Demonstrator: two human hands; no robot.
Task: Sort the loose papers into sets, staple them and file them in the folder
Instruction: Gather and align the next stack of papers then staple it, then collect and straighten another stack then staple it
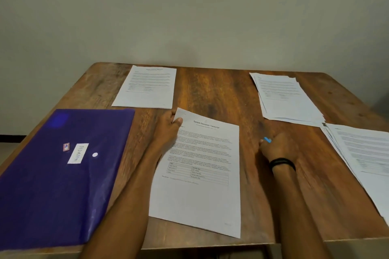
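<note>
Folder (63, 185): purple, flat on the worktop (210, 90), at its left.
Left grip (168, 130): pinches the top-left corner of the transcript set (200, 174), which lies mid-worktop.
Right grip (277, 147): clenched round a small blue object (267, 139), beside the set.
Paper stacks (288, 99): at the right.

Dim, flat indoor light, warm cast. Soft shadow on the surface (212, 92) just left of the right hand (279, 147). The hand itself is smeared by motion blur. Faint sheen on the folder (52, 191), upper left corner. Far papers (147, 88): print unreadable. Surface edges bow, wide-angle. Wall (189, 17) grainy.
</note>
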